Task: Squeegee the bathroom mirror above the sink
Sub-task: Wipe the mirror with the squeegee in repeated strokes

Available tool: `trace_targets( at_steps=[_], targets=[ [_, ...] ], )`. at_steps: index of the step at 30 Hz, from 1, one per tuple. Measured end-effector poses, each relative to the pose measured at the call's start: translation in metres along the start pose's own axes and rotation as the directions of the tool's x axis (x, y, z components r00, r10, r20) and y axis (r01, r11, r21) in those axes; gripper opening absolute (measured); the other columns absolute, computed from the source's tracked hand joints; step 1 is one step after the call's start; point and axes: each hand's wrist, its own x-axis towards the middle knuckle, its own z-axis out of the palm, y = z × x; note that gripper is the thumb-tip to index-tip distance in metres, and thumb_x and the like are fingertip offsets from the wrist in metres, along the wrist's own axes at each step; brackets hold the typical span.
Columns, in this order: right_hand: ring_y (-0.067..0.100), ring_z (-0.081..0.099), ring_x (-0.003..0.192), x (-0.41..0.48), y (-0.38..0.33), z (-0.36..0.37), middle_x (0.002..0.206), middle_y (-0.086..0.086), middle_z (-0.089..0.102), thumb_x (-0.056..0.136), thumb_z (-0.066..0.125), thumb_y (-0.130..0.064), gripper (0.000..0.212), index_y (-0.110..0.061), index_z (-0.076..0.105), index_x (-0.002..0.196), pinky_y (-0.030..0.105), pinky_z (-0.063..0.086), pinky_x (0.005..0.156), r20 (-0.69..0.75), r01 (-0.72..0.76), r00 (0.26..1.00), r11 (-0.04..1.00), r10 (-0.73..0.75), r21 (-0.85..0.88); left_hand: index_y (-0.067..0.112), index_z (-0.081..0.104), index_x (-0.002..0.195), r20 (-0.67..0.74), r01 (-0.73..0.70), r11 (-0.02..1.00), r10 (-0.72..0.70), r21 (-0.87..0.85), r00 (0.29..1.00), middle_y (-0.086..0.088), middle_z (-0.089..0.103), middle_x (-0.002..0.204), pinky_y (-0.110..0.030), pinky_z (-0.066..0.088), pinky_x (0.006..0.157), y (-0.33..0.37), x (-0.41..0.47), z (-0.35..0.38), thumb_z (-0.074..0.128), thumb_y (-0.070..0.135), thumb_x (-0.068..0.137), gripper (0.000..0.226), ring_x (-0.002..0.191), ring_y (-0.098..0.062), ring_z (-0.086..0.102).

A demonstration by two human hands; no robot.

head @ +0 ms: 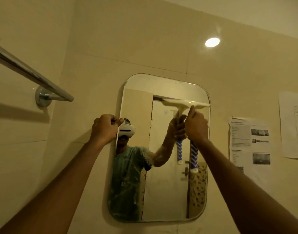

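Note:
A rounded rectangular mirror [168,191] hangs on the cream tiled wall, smeared with streaks in its lower left part. My right hand [196,126] is wrapped around the blue-and-white handle of a squeegee [193,156]. The squeegee's pale blade [185,103] lies flat against the glass near the mirror's upper right, almost level. My left hand [105,130] grips the mirror's left edge at mid height with its fingers closed over the rim. The glass reflects a person in a green shirt with a white headset and the squeegee.
A chrome towel rail [35,76] juts from the left wall at head height. Printed paper sheets [250,141] are stuck to the wall right of the mirror. A round light spot [212,42] glares on the wall above.

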Motion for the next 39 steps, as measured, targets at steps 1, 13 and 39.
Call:
trace_targets(
  at_steps=[1, 13, 39],
  targets=[
    [0.001, 0.048, 0.031, -0.007, 0.003, -0.001, 0.052, -0.002, 0.051, 0.107, 0.022, -0.038, 0.054, -0.017, 0.05, 0.066, 0.01, 0.033, 0.034, 0.01, 0.001, 1.0, 1.0, -0.001, -0.01, 0.005, 0.071, 0.103, 0.001, 0.0, 1.0, 0.0, 0.0, 1.0, -0.014, 0.073, 0.09, -0.046, 0.059, 0.078, 0.001, 0.0, 0.0, 0.063, 0.04, 0.09, 0.038, 0.082, -0.032, 0.07],
    [0.014, 0.05, 0.048, 0.052, -0.031, -0.013, 0.059, 0.003, 0.053, 0.106, 0.024, -0.042, 0.054, -0.016, 0.048, 0.066, 0.032, 0.049, 0.051, -0.03, -0.019, 0.999, 0.999, 0.018, -0.028, 0.007, 0.07, 0.103, -0.006, -0.021, 1.0, 0.021, 0.012, 1.0, -0.014, 0.072, 0.09, -0.042, 0.059, 0.075, 0.001, -0.003, 0.002, 0.061, 0.037, 0.092, 0.033, 0.08, -0.03, 0.068],
    [0.004, 0.046, 0.036, -0.019, 0.007, -0.023, 0.051, -0.004, 0.048, 0.106, 0.024, -0.039, 0.056, -0.013, 0.051, 0.064, 0.016, 0.036, 0.037, 0.096, -0.087, 0.992, 0.996, 0.086, -0.002, 0.005, 0.068, 0.106, -0.07, 0.006, 1.0, -0.006, 0.001, 0.998, -0.015, 0.071, 0.101, -0.031, 0.044, 0.072, 0.009, -0.012, 0.008, 0.057, 0.035, 0.095, 0.034, 0.094, -0.03, 0.064]
  ],
)
